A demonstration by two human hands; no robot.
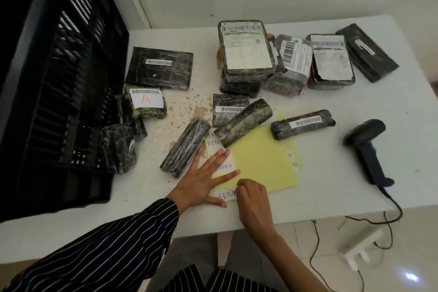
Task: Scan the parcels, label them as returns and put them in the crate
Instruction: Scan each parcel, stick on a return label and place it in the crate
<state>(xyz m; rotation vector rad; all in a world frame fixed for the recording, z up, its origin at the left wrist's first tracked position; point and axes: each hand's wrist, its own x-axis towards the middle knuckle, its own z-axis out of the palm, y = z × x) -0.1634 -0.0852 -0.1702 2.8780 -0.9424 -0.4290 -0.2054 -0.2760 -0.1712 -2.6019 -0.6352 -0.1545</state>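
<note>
A yellow backing sheet [260,161] with white "RETURN" labels lies near the table's front edge. My left hand [203,180] presses flat on it, fingers spread over one label [225,167]. My right hand [251,194] pinches the edge of the nearest RETURN label [226,195]. Two long dark wrapped parcels [186,148] [244,122] lie at the sheet's top left, a third [303,124] at its top right. The black slatted crate [59,92] stands tilted on the left. The black barcode scanner [366,147] lies on the right.
Several more wrapped parcels sit at the back of the white table [355,197], including a stack [246,54] and a flat one [160,67]. A parcel marked "A" [147,102] rests by the crate. The scanner's cable [391,211] drops to a floor socket strip [360,248].
</note>
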